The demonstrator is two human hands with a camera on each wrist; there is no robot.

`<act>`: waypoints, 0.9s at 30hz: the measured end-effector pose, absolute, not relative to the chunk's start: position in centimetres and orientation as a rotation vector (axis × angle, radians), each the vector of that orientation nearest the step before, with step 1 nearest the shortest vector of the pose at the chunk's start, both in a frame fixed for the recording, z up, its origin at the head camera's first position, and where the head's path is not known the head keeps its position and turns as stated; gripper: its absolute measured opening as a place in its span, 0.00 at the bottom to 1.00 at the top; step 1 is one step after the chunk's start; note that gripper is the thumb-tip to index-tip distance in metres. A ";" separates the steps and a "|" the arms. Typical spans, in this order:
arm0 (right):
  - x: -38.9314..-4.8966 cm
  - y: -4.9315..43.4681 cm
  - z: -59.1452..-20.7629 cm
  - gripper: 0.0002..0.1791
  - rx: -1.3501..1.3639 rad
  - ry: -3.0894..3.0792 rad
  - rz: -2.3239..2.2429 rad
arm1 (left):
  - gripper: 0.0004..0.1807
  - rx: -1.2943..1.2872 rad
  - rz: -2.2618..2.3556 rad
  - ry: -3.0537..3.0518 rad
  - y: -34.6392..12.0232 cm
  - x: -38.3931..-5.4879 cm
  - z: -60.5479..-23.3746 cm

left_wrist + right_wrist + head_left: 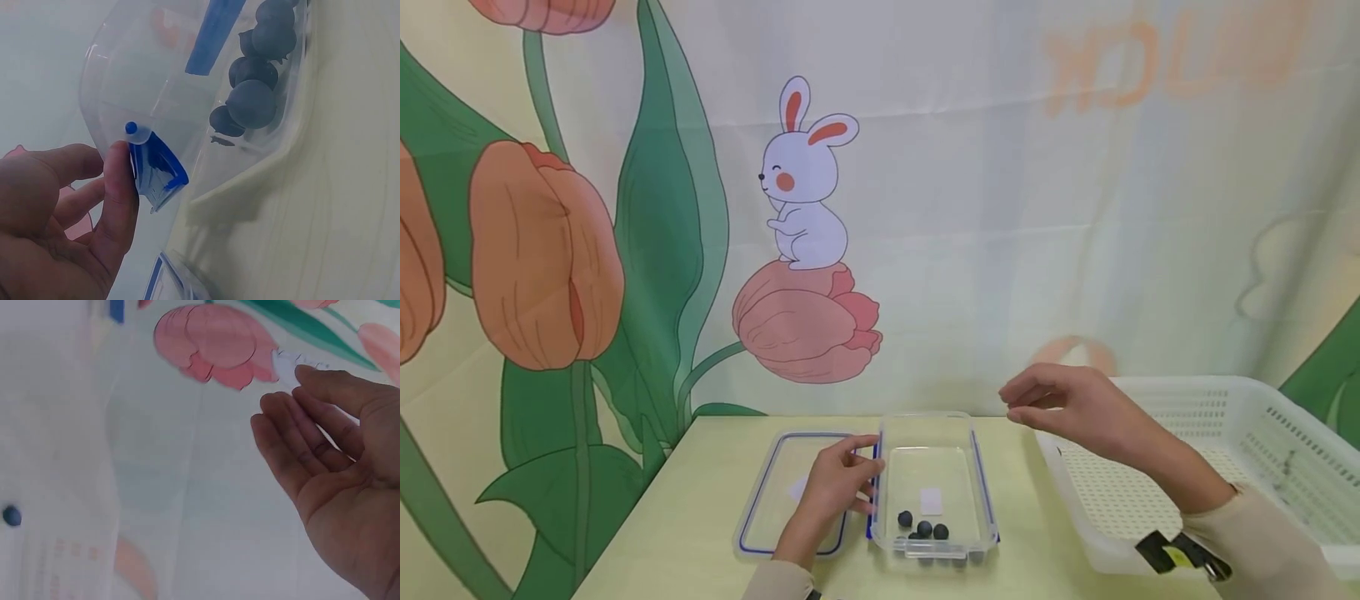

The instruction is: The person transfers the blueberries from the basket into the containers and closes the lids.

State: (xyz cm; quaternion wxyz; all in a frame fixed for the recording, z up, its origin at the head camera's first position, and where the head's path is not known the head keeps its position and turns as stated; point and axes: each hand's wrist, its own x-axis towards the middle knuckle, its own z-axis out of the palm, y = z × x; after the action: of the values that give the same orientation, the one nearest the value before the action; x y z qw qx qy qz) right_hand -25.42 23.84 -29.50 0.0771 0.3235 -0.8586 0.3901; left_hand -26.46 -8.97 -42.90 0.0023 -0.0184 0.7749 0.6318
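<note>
A clear lidless plastic box [891, 500] with blue latches stands on the table. Several blueberries [252, 103] lie at its near end, beside a white rectangle seen through the floor. My left hand [837, 483] is at the box's left side, its fingertips touching the wall and a blue latch [156, 165]. Raised between the box and a white basket [1067, 500], my right hand [1078, 408] has softly bent fingers. Nothing shows between those fingers in the right wrist view, where the palm [350, 519] is visible.
Left of the box lies a clear lid [760, 500] with a blue seal, partly behind my left hand. The basket stands at the right, partly covered by my right forearm. A printed cloth [962, 250] hangs at the table's back edge. One dark round thing [11, 515] appears blurred near the basket.
</note>
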 end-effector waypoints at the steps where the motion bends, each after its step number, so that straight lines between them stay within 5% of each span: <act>1: -25.9 24.4 -29.6 0.10 0.975 -2.569 1.175 | 0.26 -0.057 1.984 2.431 -8.9 -26.5 -42.9; 27: -34.1 33.9 -34.5 0.12 0.833 -2.819 1.199 | 0.26 -0.053 1.999 2.417 -8.8 -26.9 -43.0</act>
State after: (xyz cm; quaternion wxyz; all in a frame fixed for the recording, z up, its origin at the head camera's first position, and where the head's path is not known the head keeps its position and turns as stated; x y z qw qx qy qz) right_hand -34.09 33.86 -34.52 -0.0163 0.2624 -0.8879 0.3776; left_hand -26.92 -8.79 -43.05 0.0024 -0.0169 0.7704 0.6373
